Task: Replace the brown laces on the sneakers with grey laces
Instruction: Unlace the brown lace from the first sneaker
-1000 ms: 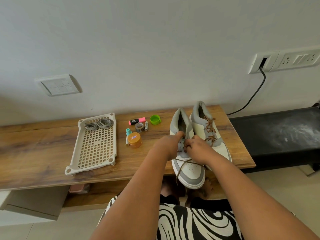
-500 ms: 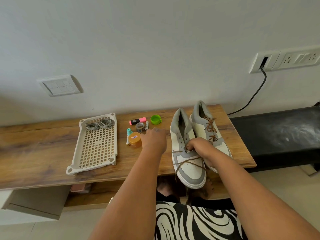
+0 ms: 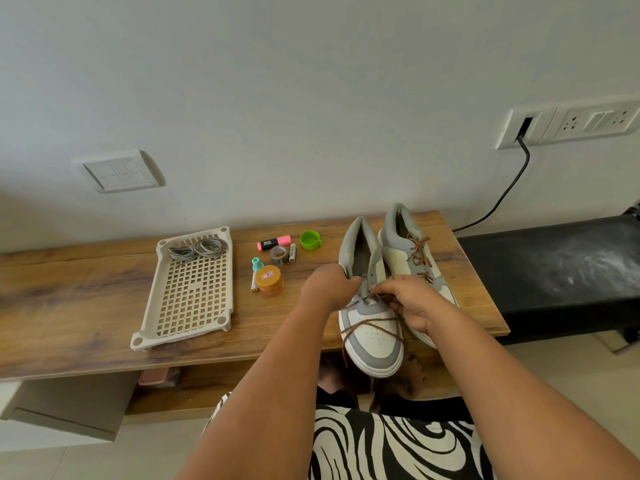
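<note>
Two grey-and-white sneakers stand side by side on the wooden shelf (image 3: 86, 306). The left sneaker (image 3: 372, 327) has most eyelets bare, and its loosened brown lace (image 3: 367, 323) trails over the toe. The right sneaker (image 3: 412, 251) is fully laced in brown. My left hand (image 3: 329, 285) grips the left sneaker's eyelet flap. My right hand (image 3: 412, 303) pinches the brown lace at the lower eyelets. Coiled grey laces (image 3: 197, 251) lie at the far end of the beige perforated tray (image 3: 190, 299).
Between tray and sneakers lie a pink highlighter (image 3: 273, 243), a green cap (image 3: 309, 240), a tape roll (image 3: 278, 255), batteries, a teal-capped item and an orange jar (image 3: 270, 280). A black bench (image 3: 554, 271) stands to the right. A cable (image 3: 498, 199) hangs from the wall socket.
My left hand came back from the left of the sneaker and took hold of its eyelet flap again. The brown lace has come further out of the upper eyelets.
</note>
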Available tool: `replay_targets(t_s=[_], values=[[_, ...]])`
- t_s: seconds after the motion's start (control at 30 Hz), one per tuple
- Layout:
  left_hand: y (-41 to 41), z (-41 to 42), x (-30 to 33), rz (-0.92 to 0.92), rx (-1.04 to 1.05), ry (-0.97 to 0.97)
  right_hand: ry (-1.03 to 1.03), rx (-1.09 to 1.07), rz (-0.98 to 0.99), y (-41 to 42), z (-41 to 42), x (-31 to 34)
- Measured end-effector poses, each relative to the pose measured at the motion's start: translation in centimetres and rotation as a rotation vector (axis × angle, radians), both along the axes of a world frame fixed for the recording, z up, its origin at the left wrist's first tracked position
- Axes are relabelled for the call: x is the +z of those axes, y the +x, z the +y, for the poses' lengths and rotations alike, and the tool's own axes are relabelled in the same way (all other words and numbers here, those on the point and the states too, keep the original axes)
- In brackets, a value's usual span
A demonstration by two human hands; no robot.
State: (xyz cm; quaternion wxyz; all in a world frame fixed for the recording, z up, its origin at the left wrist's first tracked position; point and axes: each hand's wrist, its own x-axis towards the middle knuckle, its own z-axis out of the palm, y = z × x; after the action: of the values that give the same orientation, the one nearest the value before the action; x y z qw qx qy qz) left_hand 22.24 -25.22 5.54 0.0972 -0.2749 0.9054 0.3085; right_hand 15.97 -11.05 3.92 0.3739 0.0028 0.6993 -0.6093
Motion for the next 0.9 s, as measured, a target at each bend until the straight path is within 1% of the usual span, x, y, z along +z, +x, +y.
replay_targets(t_s=[0.03, 0.07, 0.13, 0.17, 0.2, 0.27, 0.3, 0.4, 0.43, 0.5, 0.57, 0.6, 0.67, 0.77, 0.8, 0.83, 0.9], values=[[0.1, -0.2, 0.0, 0.008, 0.001, 0.036, 0.009, -0.002, 0.026, 0.0, 0.1, -0.1], [0.3, -0.4, -0.1, 0.022, 0.01, 0.088, 0.078, 0.031, 0.136, -0.1, 0.2, -0.2], [0.4, -0.8, -0.2, 0.049, 0.042, 0.218, 0.332, 0.133, 0.536, -0.2, 0.6, -0.3], [0.6, -0.9, -0.1, 0.054, 0.058, 0.285, 0.391, 0.179, 0.735, -0.2, 0.6, -0.3], [0.7, -0.9, 0.1, 0.05, 0.073, 0.343, 0.377, 0.223, 0.876, -0.1, 0.5, -0.2], [0.8, -1.0, 0.5, 0.037, 0.086, 0.396, 0.343, 0.324, 1.022, 0.2, 0.3, -0.1], [0.9, -1.0, 0.6, 0.032, 0.087, 0.401, 0.393, 0.383, 1.074, 0.4, 0.2, -0.2], [0.9, -1.0, 0.7, 0.029, 0.069, 0.383, 0.659, 0.54, 1.15, 0.9, 0.1, 0.2], [0.9, -0.9, 0.6, 0.031, 0.06, 0.377, 0.703, 0.56, 1.184, 0.9, 0.1, 0.4], [0.8, -0.9, 0.5, 0.036, 0.048, 0.361, 0.724, 0.574, 1.2, 0.9, -0.2, 0.3], [0.7, -1.1, 0.4, 0.041, 0.038, 0.345, 0.666, 0.548, 1.127, 0.9, -0.4, -0.4], [0.7, -1.2, 0.3, 0.04, 0.036, 0.337, 0.577, 0.492, 1.055, 1.0, -0.5, -0.6], [0.7, -1.3, 0.3, 0.031, 0.009, 0.284, 0.362, 0.309, 0.856, 1.0, -0.6, -0.7], [0.7, -1.3, 0.3, 0.017, -0.039, 0.188, 0.023, -0.073, 0.546, 0.4, -0.3, 0.7], [0.6, -1.3, 0.3, 0.012, -0.044, 0.18, -0.019, -0.135, 0.506, 0.0, 0.0, 1.2], [0.6, -1.3, 0.3, 0.006, -0.049, 0.172, 0.022, -0.104, 0.553, -0.2, 0.5, 1.6], [0.6, -1.2, 0.4, -0.014, -0.07, 0.145, 0.284, 0.156, 0.808, -0.5, 1.4, 1.6]])
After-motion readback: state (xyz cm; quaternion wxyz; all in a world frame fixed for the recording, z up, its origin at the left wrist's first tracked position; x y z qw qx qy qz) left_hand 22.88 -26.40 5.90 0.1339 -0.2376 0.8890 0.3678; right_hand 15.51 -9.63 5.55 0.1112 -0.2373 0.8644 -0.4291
